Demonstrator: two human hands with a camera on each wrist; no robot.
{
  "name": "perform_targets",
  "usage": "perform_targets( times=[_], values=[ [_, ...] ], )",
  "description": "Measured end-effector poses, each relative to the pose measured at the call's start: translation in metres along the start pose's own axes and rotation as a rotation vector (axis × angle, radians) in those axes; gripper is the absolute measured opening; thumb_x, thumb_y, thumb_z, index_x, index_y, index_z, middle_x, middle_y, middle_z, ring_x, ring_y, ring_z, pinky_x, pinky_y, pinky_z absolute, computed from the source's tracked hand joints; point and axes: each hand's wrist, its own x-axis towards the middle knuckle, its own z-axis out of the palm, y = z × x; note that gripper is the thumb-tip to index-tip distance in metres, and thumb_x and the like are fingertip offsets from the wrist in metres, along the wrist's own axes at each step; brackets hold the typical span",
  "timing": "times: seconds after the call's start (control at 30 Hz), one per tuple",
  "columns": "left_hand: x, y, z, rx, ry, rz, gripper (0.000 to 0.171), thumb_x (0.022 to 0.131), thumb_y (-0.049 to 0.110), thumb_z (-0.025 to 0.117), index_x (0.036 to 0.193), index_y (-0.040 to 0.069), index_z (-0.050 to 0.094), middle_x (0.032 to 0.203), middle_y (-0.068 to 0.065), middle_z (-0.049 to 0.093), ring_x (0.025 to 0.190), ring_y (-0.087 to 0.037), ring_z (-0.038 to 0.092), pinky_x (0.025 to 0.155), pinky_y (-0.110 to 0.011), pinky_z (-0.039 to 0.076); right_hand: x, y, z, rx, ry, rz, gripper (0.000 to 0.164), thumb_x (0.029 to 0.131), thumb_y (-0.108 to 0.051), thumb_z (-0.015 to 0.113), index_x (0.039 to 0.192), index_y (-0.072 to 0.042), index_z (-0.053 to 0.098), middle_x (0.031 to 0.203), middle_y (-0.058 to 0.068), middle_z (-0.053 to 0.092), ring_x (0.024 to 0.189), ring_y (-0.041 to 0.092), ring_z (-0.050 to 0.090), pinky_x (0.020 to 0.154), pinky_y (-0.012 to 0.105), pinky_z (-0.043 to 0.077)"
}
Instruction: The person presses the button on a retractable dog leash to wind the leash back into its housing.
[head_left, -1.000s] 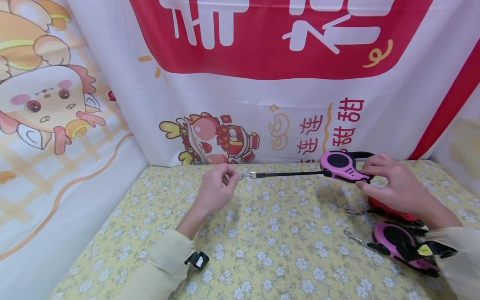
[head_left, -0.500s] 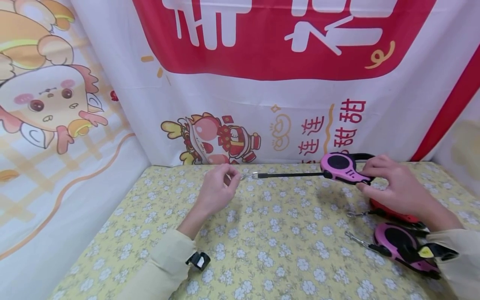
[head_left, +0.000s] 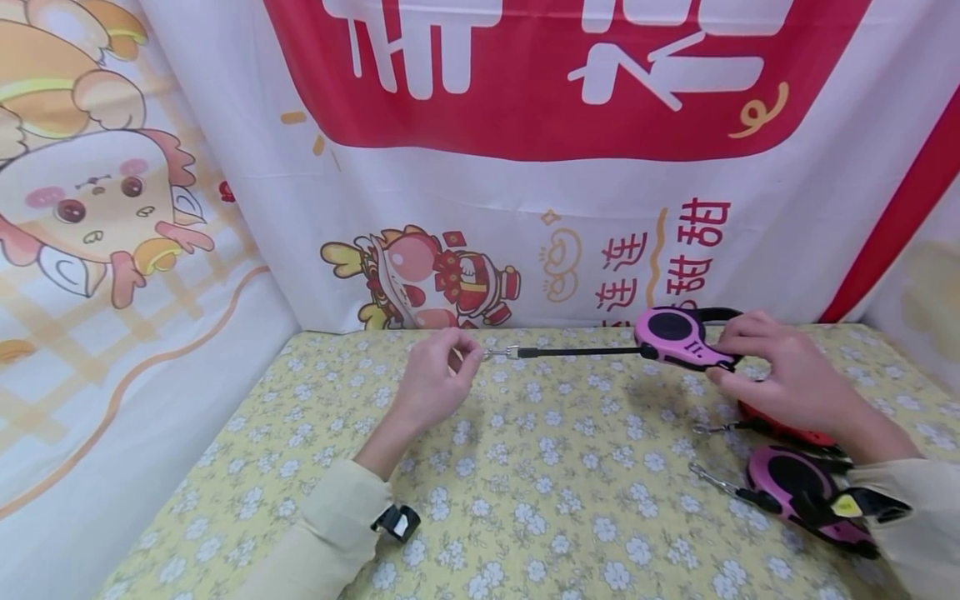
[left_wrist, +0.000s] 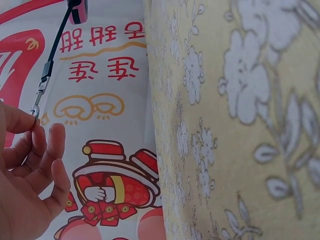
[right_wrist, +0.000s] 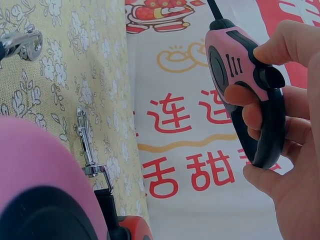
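A pink and black retractable dog leash (head_left: 670,335) hangs above the table in my right hand (head_left: 783,375), whose fingers curl round its handle. In the right wrist view the thumb lies on the leash casing (right_wrist: 235,65) near the black button. From it a short black strap (head_left: 588,351) stretches straight to the left, ending in a silver metal clip (head_left: 510,352). My left hand (head_left: 435,375) pinches the end of that clip between thumb and forefinger; the left wrist view shows the other fingers loosely bent. The clip's tip is hidden by the fingertips.
Below my right hand, a second pink and black leash (head_left: 795,483) lies on the flowered tablecloth (head_left: 525,500). Behind it a red leash (head_left: 787,423) is partly covered by the hand. Both have metal clips pointing left. A printed cloth (head_left: 450,192) hangs at the back.
My right hand and the pink leash have shifted very slightly left, and the stretched strap looks a little shorter. The left hand stays almost in place, still pinching the clip.
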Motion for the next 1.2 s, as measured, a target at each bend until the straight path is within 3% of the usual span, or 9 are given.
perform_targets(
  times=[0.27, 0.5, 0.8, 1.2],
  values=[
    [0.000, 0.002, 0.003, -0.006, -0.005, 0.015, 0.009, 0.104, 0.016, 0.064, 0.104, 0.010, 0.070, 0.096, -0.004, 0.069, 0.082, -0.014, 0.063, 0.071, -0.026, 0.055, 0.000, -0.001, 0.001, -0.001, 0.005, -0.011, 0.028, 0.081, -0.016, 0.088, 0.106, -0.005, 0.083, 0.111, 0.007, 0.072, 0.104, 0.001, 0.046, 0.080, 0.034, 0.052],
    [-0.002, 0.004, 0.001, -0.103, -0.040, -0.011, 0.011, 0.106, 0.018, 0.063, 0.107, 0.009, 0.069, 0.095, -0.005, 0.069, 0.071, -0.013, 0.066, 0.060, -0.027, 0.057, 0.000, -0.004, 0.000, 0.012, -0.006, -0.002, 0.029, 0.083, -0.017, 0.087, 0.109, -0.004, 0.082, 0.113, 0.007, 0.071, 0.106, 0.013, 0.051, 0.080, 0.034, 0.053],
    [-0.003, 0.006, 0.001, -0.139, -0.063, -0.038, 0.012, 0.107, 0.020, 0.062, 0.109, 0.010, 0.069, 0.097, -0.010, 0.070, 0.071, -0.016, 0.066, 0.060, -0.028, 0.058, 0.000, -0.007, -0.001, 0.033, 0.014, -0.032, 0.027, 0.083, -0.017, 0.087, 0.108, -0.005, 0.083, 0.112, 0.005, 0.070, 0.106, 0.001, 0.046, 0.082, 0.017, 0.047],
    [-0.004, 0.014, 0.007, -0.246, -0.111, -0.052, 0.009, 0.107, 0.019, 0.062, 0.108, 0.012, 0.068, 0.097, -0.013, 0.069, 0.072, -0.025, 0.068, 0.057, -0.026, 0.052, 0.001, -0.008, -0.002, 0.061, 0.023, -0.073, 0.027, 0.082, -0.015, 0.088, 0.107, -0.007, 0.083, 0.111, 0.002, 0.069, 0.106, -0.004, 0.044, 0.084, 0.010, 0.042]
  ],
)
